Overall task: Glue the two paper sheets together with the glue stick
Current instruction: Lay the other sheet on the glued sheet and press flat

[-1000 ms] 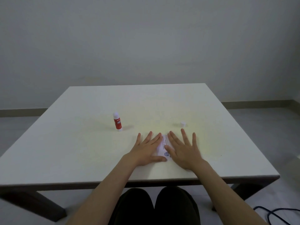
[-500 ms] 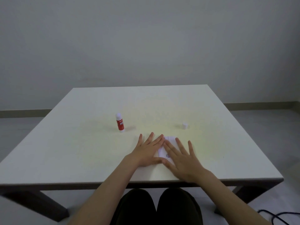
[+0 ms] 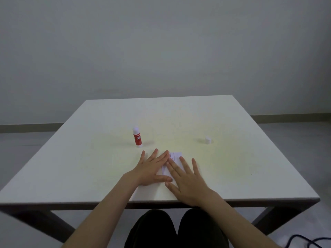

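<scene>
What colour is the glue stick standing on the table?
The glue stick is red with white ends, seen best, and only, in the head view.

Dim, flat light; soft shadows; yellowish patch mid-table [image 3: 107, 158]; slight wide-angle bowing.

From my feed the desk [image 3: 107, 167] reads as smooth, matt off-white laminate, the paper [image 3: 174, 159] under the hands is thin, matt and printed, the glue stick [image 3: 137, 137] is glossy red-and-white plastic, and its loose cap [image 3: 208, 140] is plain white plastic.
</scene>
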`<state>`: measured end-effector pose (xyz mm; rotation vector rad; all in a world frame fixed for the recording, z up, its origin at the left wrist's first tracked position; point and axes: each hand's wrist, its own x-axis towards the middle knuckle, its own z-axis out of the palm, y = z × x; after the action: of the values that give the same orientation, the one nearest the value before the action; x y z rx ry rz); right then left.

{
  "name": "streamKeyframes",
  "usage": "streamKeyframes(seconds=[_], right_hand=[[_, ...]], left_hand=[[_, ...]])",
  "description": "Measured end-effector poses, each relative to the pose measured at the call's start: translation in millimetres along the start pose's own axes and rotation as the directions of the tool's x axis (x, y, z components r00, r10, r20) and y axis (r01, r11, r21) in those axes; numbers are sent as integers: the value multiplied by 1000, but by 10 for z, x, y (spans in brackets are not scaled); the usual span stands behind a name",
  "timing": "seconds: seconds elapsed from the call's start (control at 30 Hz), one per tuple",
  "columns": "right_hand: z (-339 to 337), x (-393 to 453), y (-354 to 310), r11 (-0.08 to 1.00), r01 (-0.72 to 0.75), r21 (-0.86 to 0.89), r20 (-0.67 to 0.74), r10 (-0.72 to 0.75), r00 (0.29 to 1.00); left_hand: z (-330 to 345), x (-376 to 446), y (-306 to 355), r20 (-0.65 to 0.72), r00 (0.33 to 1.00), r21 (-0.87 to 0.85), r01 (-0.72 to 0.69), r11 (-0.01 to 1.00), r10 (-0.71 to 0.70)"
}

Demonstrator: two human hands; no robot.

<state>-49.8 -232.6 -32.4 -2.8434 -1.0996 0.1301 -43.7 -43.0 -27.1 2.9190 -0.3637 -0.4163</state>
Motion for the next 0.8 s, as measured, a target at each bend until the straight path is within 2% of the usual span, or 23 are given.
streamKeyframes(seconds=[0.2, 0.23, 0.37, 0.4, 0.5, 0.57, 0.7, 0.77, 0.8], right_hand=[[16, -96, 194, 981, 193, -24, 110, -189, 976], [-16, -76, 267, 983, 183, -28, 122, -179, 976], [-210, 74, 463, 999, -14, -39, 143, 19, 989], [-217, 68, 425, 999, -5, -54, 130, 12, 991], [-57, -86, 208, 985, 165, -53, 113, -158, 981], [-8, -149, 190, 976, 216, -29, 126, -211, 969], [-212, 12, 394, 999, 33, -26, 152, -28, 988], [-222, 51, 327, 999, 26, -39, 128, -21, 992], [-181, 49, 259, 997, 74, -33, 118, -69, 991]], left_hand=[[39, 2, -55, -20, 1000, -5, -23, 1000, 23], [44, 3, -60, -28, 999, -7, -25, 1000, 25], [56, -13, -52, -38, 999, -7, -7, 1000, 7], [55, -17, -51, -36, 999, -1, 5, 1000, -5], [50, -3, -64, -28, 999, 18, 19, 1000, -18], [42, 4, -74, -24, 1000, 32, 10, 999, -9], [41, 0, -72, -22, 1000, 13, 16, 1000, -16], [41, 3, -73, -27, 1000, 3, 14, 1000, -14], [45, 7, -83, -33, 999, 4, 8, 1000, -8]])
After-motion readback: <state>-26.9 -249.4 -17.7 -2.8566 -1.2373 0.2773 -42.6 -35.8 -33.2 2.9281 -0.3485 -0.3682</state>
